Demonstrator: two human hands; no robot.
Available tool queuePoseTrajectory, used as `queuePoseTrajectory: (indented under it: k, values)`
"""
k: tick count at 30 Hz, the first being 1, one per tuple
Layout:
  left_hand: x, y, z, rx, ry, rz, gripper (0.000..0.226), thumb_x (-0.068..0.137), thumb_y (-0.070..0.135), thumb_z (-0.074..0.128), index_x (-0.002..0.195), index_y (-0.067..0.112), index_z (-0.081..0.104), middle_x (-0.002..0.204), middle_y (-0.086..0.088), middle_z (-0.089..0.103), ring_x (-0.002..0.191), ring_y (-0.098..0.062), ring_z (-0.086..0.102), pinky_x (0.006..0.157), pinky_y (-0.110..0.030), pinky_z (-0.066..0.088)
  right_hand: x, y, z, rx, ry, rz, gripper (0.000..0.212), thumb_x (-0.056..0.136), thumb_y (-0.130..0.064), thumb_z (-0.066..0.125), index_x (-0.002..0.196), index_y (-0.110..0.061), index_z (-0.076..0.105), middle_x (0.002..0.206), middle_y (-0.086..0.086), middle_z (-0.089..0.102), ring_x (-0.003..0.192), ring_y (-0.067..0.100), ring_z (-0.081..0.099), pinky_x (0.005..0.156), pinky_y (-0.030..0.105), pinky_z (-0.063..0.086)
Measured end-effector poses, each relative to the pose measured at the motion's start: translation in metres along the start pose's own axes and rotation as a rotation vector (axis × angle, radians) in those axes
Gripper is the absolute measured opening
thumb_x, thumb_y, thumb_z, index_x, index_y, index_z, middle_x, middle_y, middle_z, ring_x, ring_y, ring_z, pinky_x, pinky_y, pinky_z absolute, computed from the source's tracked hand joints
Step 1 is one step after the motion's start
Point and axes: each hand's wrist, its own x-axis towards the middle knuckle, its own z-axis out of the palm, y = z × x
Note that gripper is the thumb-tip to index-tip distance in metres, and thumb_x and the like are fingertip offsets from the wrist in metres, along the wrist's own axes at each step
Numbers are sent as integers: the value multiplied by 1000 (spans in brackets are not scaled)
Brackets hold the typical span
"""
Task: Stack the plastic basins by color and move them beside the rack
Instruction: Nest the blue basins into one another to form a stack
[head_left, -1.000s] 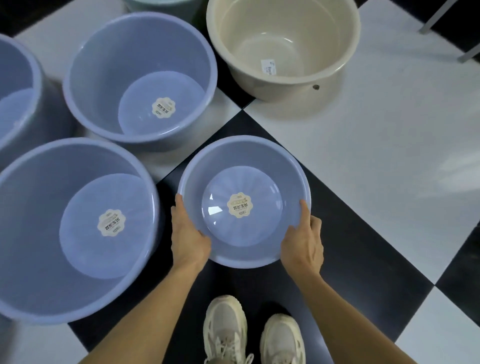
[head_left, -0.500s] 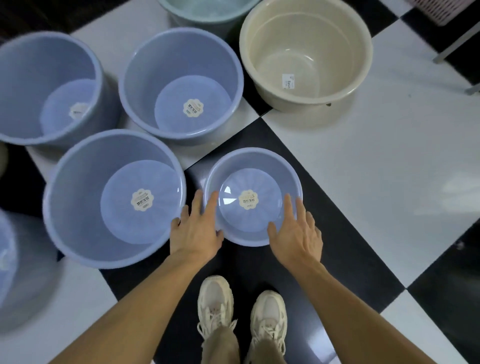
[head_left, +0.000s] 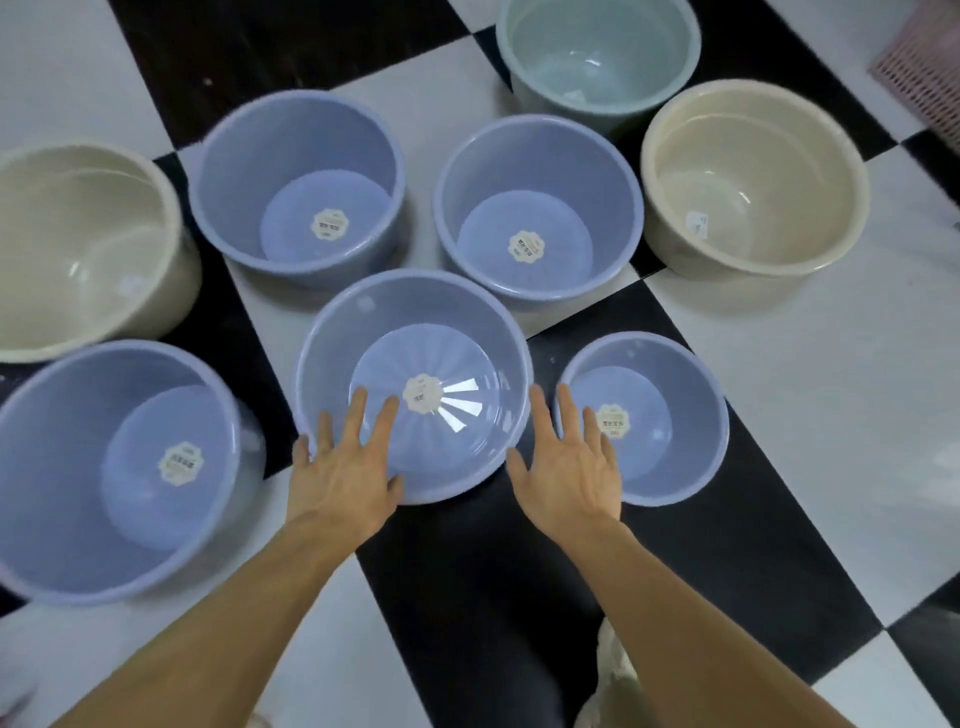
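Between both spread palms: middle blue basin, holding nothing but a round label sticker. Left hand flat, fingers splayed wide over the near rim, gripping nothing. Right hand equally splayed, just beside that basin's right edge, can't tell if touching. Right behind the right hand: small blue basin, sticker only. Left of the left hand: large blue basin. Farther beyond the fingertips: two more blue basins, two cream, one pale green.
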Motion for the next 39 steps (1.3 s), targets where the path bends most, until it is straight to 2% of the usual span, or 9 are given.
queuePoseTrajectory:
  k: [11,17,23,26,29,31,33,35,39]
  values:
    - [-4,-312,52,-92,-28,-143,83,90,53,47,154,39,-4,165,3,-7,147,-38,10,115,-54,17,1,-300,105,-39,-92,-72,74,98,-51,33,154,-31,-12,163,0,-14,150,33,1,120,48,13]
    - [-7,-424,98,-151,-82,-253,84,89,53,49,154,39,-1,165,0,-5,145,-40,15,113,-55,23,21,-398,170,-48,-134,-115,73,97,-51,34,154,-33,-7,164,0,-10,149,32,4,120,44,14]
    - [11,-487,152,-202,-123,-384,76,93,48,47,154,37,2,164,-3,-10,144,-47,13,112,-57,24,56,-415,233,-53,-138,-67,67,96,-49,40,153,-38,6,164,0,-9,148,30,9,115,42,23]
    - [22,-508,179,-277,-156,-466,78,93,36,50,154,35,2,161,-9,-24,132,-58,26,103,-57,38,72,-408,262,4,-154,34,60,96,-45,45,150,-36,20,163,5,-7,144,31,21,107,43,35]
    - [31,-520,196,-371,-173,-553,79,92,16,52,153,35,6,157,-9,-34,118,-52,42,85,-50,46,82,-403,285,144,-186,140,52,96,-31,46,146,-31,30,156,9,13,112,37,48,92,43,46]
    - [34,-526,202,-400,-176,-602,78,90,10,52,149,35,8,159,-14,-24,118,-52,39,87,-52,44,85,-401,294,225,-163,170,52,95,-16,44,144,-30,35,145,7,26,88,33,48,85,40,46]
    - [35,-533,201,-433,-195,-636,78,86,10,52,145,35,8,153,-24,7,115,-51,40,91,-57,45,85,-400,296,251,-135,189,60,91,-4,39,143,-32,38,141,4,30,83,31,48,78,35,44]
    - [31,-534,194,-470,-200,-652,76,84,10,52,144,35,13,133,-24,30,108,-47,44,89,-56,45,81,-399,289,277,-114,188,63,89,0,37,143,-32,39,141,2,31,83,31,50,75,33,41]
    - [13,-516,165,-489,-154,-663,69,85,13,53,145,30,23,126,-24,36,108,-48,44,89,-55,43,69,-396,253,308,-42,153,64,86,3,39,143,-26,40,143,5,31,85,32,52,77,32,39]
